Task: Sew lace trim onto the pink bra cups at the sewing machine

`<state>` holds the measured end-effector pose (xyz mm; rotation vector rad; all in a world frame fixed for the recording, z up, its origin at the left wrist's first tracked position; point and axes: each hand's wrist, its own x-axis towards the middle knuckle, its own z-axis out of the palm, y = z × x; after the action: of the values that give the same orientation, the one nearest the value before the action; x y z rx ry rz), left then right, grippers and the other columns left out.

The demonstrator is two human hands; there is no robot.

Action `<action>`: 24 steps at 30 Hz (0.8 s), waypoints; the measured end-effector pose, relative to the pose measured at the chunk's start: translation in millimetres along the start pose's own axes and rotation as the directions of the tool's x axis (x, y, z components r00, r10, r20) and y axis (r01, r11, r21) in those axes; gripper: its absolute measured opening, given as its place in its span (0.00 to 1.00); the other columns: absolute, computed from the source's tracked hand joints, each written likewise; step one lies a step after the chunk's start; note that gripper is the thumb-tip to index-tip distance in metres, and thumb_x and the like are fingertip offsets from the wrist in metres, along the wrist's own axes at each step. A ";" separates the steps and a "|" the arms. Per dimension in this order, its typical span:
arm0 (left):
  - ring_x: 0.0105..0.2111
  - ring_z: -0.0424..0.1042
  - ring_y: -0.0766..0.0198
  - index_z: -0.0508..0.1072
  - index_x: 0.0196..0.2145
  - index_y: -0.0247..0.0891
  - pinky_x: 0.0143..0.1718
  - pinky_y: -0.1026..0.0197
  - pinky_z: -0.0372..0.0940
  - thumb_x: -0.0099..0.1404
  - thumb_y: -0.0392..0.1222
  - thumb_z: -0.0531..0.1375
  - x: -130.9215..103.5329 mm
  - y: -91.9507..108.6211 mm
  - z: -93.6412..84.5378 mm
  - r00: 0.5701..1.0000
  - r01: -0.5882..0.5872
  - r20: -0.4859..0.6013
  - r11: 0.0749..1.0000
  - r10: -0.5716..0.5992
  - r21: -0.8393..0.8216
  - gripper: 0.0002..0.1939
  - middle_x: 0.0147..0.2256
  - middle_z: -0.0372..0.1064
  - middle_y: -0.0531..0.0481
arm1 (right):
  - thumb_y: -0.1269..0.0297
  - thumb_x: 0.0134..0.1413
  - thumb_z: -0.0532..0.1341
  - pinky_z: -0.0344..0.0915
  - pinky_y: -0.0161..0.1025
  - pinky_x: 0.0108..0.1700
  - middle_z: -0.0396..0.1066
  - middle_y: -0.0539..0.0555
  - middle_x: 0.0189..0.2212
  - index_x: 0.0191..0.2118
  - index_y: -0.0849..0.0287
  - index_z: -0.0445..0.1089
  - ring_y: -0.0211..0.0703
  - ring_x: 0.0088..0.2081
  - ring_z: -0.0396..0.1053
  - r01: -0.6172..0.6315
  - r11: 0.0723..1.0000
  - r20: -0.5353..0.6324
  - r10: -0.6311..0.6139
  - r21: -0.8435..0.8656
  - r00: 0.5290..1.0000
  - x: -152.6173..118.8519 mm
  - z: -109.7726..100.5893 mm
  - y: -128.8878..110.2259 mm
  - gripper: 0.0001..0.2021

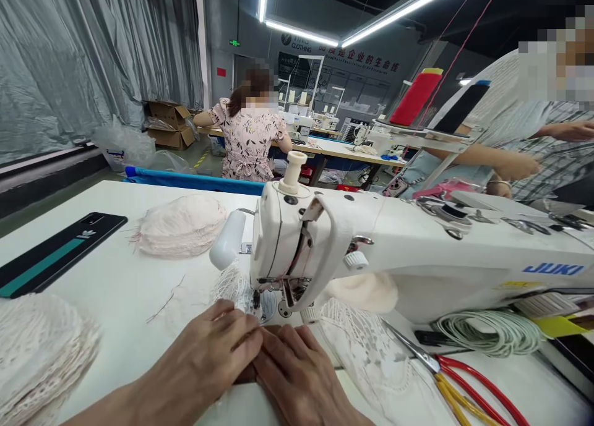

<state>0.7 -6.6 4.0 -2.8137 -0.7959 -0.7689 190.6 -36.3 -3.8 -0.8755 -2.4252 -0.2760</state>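
Note:
A white sewing machine (pixel 325 240) stands over the table, its needle area low at the left end. Just in front of the needle, my left hand (pixel 218 345) has its fingers bent and pressed together, touching my right hand (pixel 297 364). My right hand's fingers are curled too, and what lies under the fingertips is hidden. White lace (pixel 232 287) lies behind my left hand, by the presser foot. More lace fabric (pixel 371 345) spreads to the right of my right hand.
Scissors (pixel 436 364) with red and yellow handles lie at right, near a coiled pale green cord (pixel 489 333). Pale lace stacks (pixel 180 225) (pixel 44 352) and a dark phone-like case (pixel 60 253) sit at left. One person (pixel 255 132) sits ahead; others stand at right.

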 end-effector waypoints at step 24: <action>0.41 0.69 0.62 0.71 0.46 0.44 0.47 0.57 0.61 0.67 0.38 0.57 -11.5 -14.4 18.0 0.995 0.009 0.097 0.999 -0.013 0.042 0.10 0.45 0.71 0.53 | 0.71 0.62 0.51 0.52 0.39 0.29 0.67 0.51 0.27 0.40 0.61 0.68 0.39 0.28 0.61 -0.068 0.997 -0.050 0.066 -0.043 0.997 -0.9 1.9 1.1 0.09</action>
<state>-7.3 4.8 -17.6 -2.8305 -0.8326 -0.6139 191.1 -35.3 -5.9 -0.9565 -2.3480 -0.3233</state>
